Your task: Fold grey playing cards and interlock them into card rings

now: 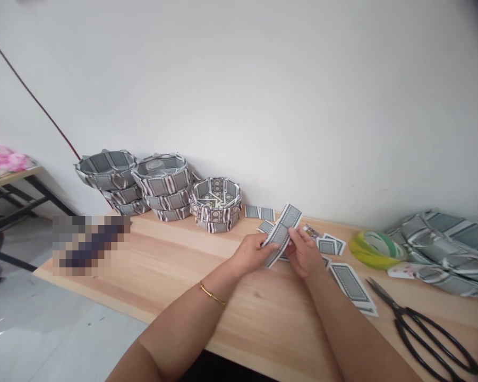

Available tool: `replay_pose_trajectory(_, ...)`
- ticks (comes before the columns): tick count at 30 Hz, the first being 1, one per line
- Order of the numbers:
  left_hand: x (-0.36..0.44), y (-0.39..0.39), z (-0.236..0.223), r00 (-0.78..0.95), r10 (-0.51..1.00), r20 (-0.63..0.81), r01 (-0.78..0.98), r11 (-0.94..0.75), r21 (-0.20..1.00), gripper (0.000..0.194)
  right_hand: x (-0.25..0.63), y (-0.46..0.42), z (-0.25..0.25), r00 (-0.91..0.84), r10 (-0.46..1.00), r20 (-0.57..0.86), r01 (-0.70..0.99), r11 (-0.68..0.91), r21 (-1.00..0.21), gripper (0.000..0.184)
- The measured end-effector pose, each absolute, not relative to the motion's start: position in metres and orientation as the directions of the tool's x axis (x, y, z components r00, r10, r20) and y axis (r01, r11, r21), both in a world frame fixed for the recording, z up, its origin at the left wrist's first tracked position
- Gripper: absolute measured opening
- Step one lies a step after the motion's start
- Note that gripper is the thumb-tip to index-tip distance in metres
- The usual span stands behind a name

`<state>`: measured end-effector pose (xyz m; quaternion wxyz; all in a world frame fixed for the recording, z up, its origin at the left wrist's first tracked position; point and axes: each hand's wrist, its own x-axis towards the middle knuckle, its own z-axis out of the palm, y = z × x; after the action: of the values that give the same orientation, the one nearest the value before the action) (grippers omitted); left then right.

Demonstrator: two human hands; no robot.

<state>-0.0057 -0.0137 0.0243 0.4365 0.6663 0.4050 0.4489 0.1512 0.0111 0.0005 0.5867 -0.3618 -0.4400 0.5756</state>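
A long strip of grey-backed playing cards, apparently joined end to end, is held up above the wooden table. My left hand grips its lower left end, thumb on top. On the strip's right edge, the fingers of my right hand are pinched near its middle. Loose playing cards lie on the table beside my right forearm, and a few more cards rest behind that hand. Other cards lie by the wall, partly hidden behind the strip.
Round baskets folded from cards stand stacked along the wall at left, with a patterned one nearer. Yellow-green tape, black-handled scissors and a large folded-card piece occupy the right. A blurred patch covers the table's left end.
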Motion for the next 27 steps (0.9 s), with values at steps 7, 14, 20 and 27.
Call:
replay_pose_trajectory(7, -0.007, -0.002, 0.010, 0.201, 0.969, 0.146, -0.119, -0.124, 0.985, 0.034, 0.147, 0.006, 0.001, -0.193, 0.964, 0.183, 0.087, 0.202, -0.975, 0.029)
replay_pose_trajectory(14, -0.005, 0.002, 0.002, 0.219, 0.976, 0.006, -0.237, 0.047, 0.970, 0.040, 0.149, 0.003, 0.008, -0.159, 0.942, 0.295, 0.342, 0.333, -0.879, 0.025)
replay_pose_trajectory(20, -0.005, 0.000, 0.009, 0.220, 0.975, -0.013, -0.338, 0.089, 0.937, 0.039, 0.151, 0.007, 0.004, -0.268, 0.918, 0.293, 0.315, 0.371, -0.874, 0.026)
replay_pose_trajectory(27, -0.011, 0.006, 0.010, 0.056, 0.998, 0.026, -0.414, 0.000, 0.910, 0.032, 0.149, 0.006, 0.004, -0.365, 0.894, 0.261, 0.282, 0.373, -0.884, 0.028)
